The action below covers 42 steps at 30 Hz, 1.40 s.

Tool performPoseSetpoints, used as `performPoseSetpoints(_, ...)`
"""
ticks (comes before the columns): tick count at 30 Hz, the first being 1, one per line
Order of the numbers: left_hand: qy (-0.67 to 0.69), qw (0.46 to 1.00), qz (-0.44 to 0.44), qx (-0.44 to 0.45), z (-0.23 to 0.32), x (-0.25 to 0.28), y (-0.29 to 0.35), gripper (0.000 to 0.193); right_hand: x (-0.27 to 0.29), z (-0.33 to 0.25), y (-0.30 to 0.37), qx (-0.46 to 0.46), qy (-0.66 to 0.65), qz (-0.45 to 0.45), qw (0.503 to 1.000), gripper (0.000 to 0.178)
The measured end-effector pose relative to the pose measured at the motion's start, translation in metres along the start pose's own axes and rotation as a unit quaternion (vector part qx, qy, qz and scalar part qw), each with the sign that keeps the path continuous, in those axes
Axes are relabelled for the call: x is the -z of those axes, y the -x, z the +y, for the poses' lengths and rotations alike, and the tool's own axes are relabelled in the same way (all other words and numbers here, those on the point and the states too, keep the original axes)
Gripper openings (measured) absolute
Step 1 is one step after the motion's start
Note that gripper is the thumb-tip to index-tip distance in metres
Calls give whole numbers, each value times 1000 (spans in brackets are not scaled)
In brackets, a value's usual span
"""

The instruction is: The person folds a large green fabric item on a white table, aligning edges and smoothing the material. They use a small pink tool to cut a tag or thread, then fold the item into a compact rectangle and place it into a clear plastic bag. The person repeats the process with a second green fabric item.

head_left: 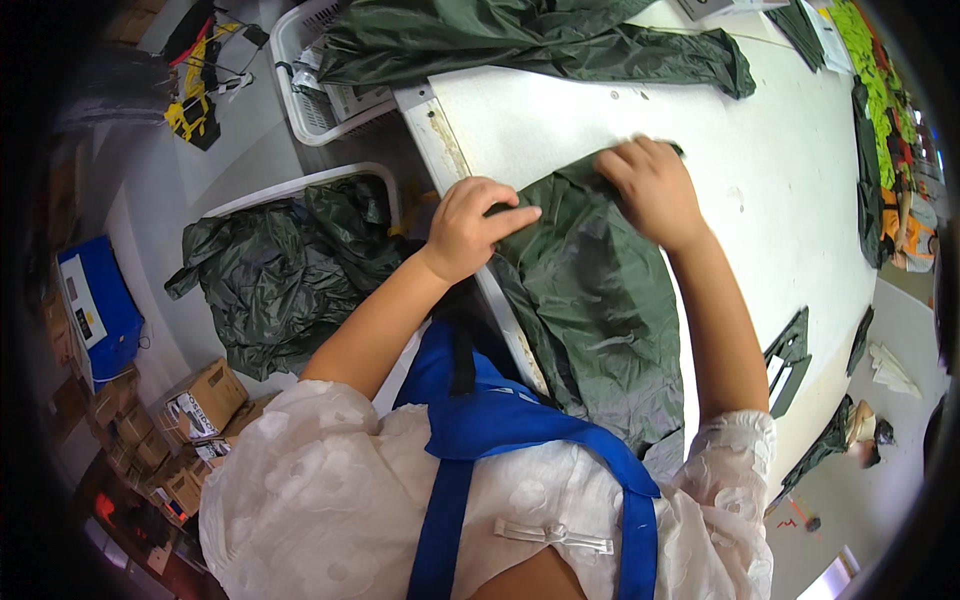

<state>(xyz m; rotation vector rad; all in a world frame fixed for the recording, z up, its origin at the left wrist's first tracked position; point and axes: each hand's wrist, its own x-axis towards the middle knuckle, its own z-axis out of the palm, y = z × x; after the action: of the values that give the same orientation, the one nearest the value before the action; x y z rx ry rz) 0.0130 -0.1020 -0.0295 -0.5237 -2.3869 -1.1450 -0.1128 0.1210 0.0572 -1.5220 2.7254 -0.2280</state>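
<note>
A dark green, shiny fabric garment [600,290] lies over the near edge of the white table, its lower part hanging toward my body. My left hand [468,228] is closed on its upper left corner, thumb and fingers pinching the edge. My right hand [652,190], slightly blurred, has its fingers curled down on the upper right edge of the same garment. Between the two hands the top edge runs roughly straight, with creases below it. Which part of the garment this edge is, I cannot tell.
More green garments [540,50] lie across the far side of the white table [800,190]. At my left, a white basket [380,175] holds a crumpled green heap [290,270]; another basket [290,80] stands behind it. Cardboard boxes [215,395] and a blue device [100,310] are farther left.
</note>
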Motion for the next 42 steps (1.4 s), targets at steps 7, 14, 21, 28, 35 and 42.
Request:
performPoseSetpoints(7,-47,974,-182,-129,27,-8,26,41,-59,-47,130,-145,-36,10,989,30)
performPoseSetpoints(14,-42,935,-335,109,55,-5,7,39,-68,-68,123,-280,-195,72,937,46)
performPoseSetpoints(21,-167,929,-315,97,79,-48,12,29,-92,-71,126,-292,-130,94,943,29)
performPoseSetpoints(28,18,975,-221,2,75,-38,27,13,-78,-88,106,-252,-214,137,934,28)
performPoseSetpoints(35,110,960,-252,-58,54,-15,38,20,-59,-85,69,-417,-368,-71,828,39)
performPoseSetpoints(42,135,926,-106,337,38,-8,51,34,-77,-71,77,-456,-517,33,723,32)
